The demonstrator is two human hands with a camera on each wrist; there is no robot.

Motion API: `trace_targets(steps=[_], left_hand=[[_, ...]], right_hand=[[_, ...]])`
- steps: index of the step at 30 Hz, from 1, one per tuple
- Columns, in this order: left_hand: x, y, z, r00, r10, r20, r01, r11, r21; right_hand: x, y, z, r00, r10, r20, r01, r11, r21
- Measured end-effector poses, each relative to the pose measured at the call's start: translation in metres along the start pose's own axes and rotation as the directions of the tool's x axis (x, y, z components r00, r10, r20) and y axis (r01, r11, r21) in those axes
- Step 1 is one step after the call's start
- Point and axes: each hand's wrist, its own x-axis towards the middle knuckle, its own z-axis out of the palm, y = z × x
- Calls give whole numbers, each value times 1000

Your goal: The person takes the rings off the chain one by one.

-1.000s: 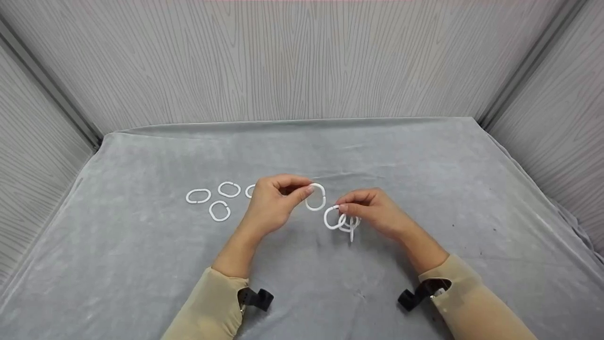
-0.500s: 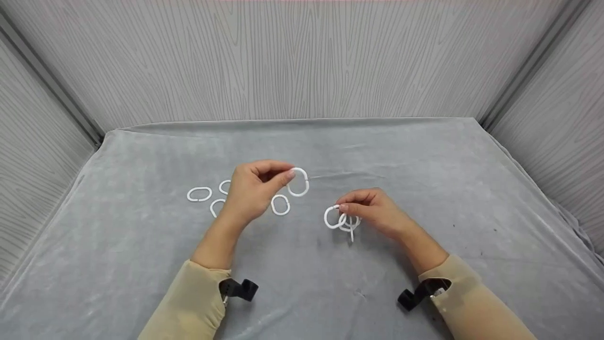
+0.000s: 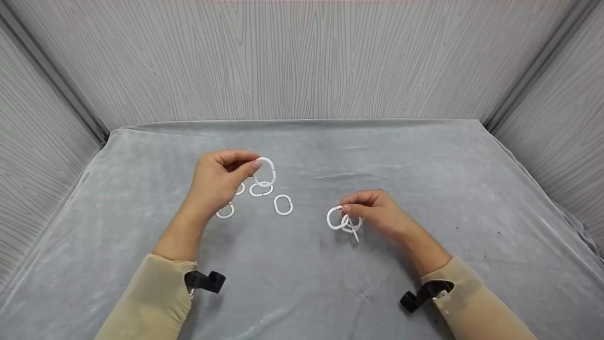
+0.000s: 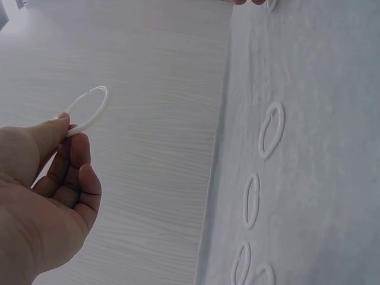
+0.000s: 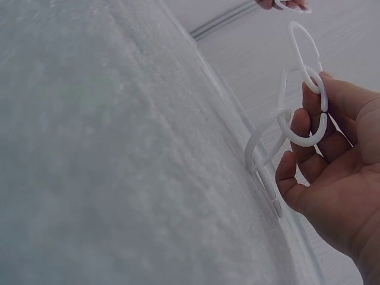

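Ring (image 3: 265, 171), a white split oval pinched at one end in the fingers of the left hand (image 3: 218, 182), has moved over the last second from beside the linked rings (image 3: 343, 220) leftward and away, and now hangs above the loose rings (image 3: 282, 205) on the grey tabletop (image 3: 424, 156). The right hand (image 3: 377, 212) has kept its place, fingers clamped on the top of the linked rings, which droop to the cloth. Judgement: the two hands were near joining and now are well apart, so the link was not made with this ring.
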Motion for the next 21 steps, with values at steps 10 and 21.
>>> trace_targets(steps=[10, 21], left_hand=[[-4, -13, -37, 999, -36, -27, 37, 998, 52], [-10, -34, -68, 995, -88, -36, 90, 995, 37]], right_hand=[[0, 2, 1, 1000, -10, 7, 10, 1000, 14], [0, 3, 2, 1000, -1, -4, 1, 1000, -14]])
